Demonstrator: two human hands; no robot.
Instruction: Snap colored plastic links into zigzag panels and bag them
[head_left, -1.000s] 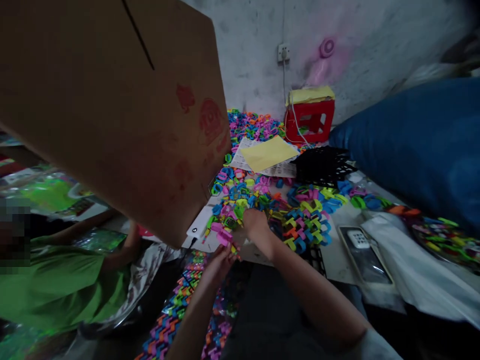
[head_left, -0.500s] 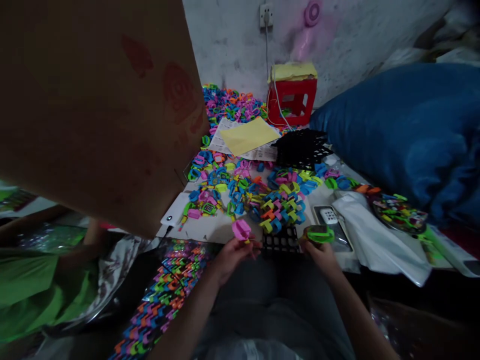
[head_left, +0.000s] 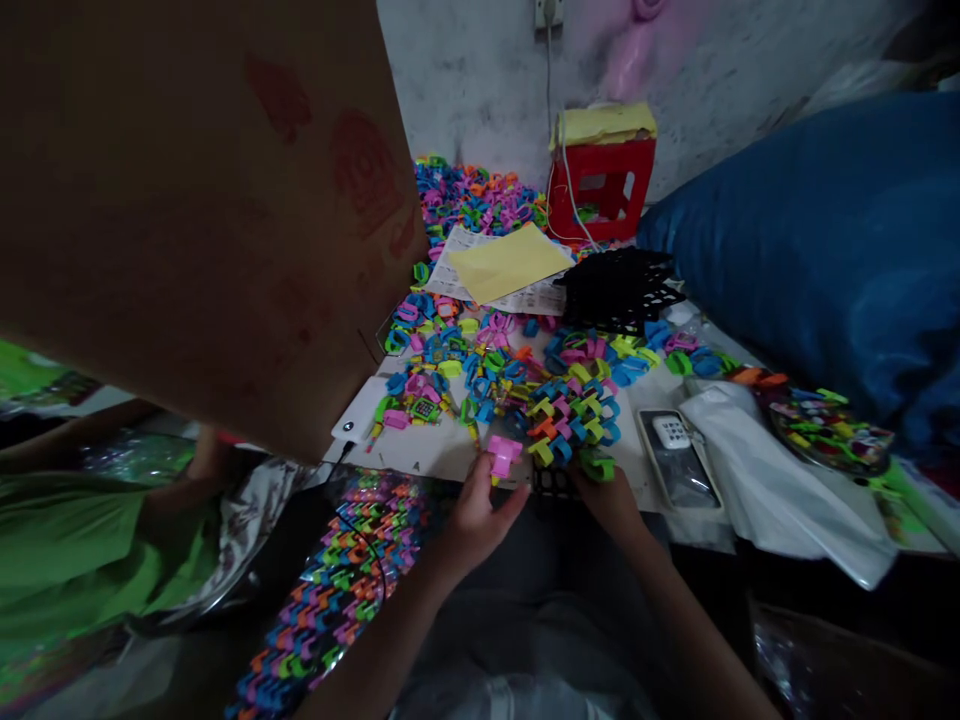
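Observation:
My left hand (head_left: pixel 480 515) pinches a pink plastic piece (head_left: pixel 504 455), shaped like a small toy watch, over the front edge of the table. Its thumb stands out to the right. My right hand (head_left: pixel 606 497) is closed on a green toy watch (head_left: pixel 598 464) and sits low by the black grid tray (head_left: pixel 553 482); its fingertips are hidden. Just beyond that tray, rows of pink, blue and yellow toy watches (head_left: pixel 574 415) stand close together. Loose pieces of the same kind (head_left: pixel 480 375) lie scattered behind my left hand.
A large cardboard box (head_left: pixel 225 230) looms at the left. Yellow paper (head_left: pixel 511 262), stacked black grids (head_left: pixel 621 290) and a red stool (head_left: pixel 600 190) lie farther back. A phone (head_left: pixel 681 460), white plastic bag (head_left: pixel 772 480) and blue sack (head_left: pixel 817 260) occupy the right. Another person's arm (head_left: pixel 206 465) shows at left.
My right hand has carried the green toy watch left and in toward the rows by the grid tray. My left hand still holds the pink piece, its thumb now spread away. The view has shifted slightly.

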